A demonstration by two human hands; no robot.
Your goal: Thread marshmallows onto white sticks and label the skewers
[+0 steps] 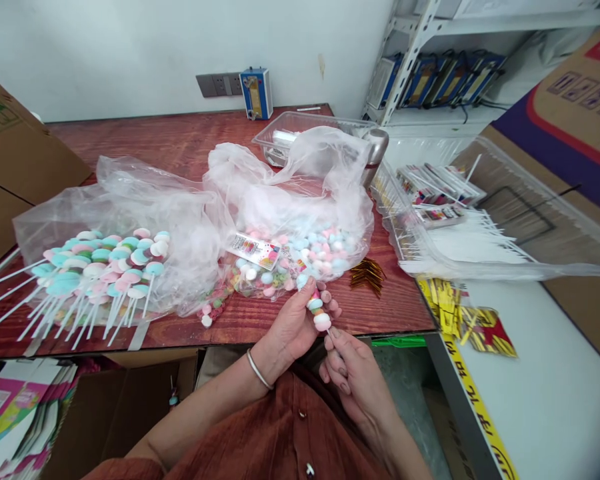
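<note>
Near the table's front edge, my left hand (296, 325) closes its fingers round a candy skewer (319, 308), a stack of pastel marshmallow and gummy pieces. Just below it, my right hand (347, 365) pinches the thin white stick at the skewer's lower end; most of that stick is hidden by the fingers. Beyond my hands lies an open plastic bag (285, 193) with loose pink, blue and white marshmallows (325, 250). A printed card (254, 249) rests on the candies. At left, several finished candy skewers (105, 263) lie on another clear bag, sticks toward me.
A clear tray (405, 263) at right holds white sticks (470, 240) and printed cards. Gold twist ties (367, 275) lie near the table edge. A steel flask (377, 157) and a plastic box (275, 130) stand behind the bag. Cardboard boxes flank both sides.
</note>
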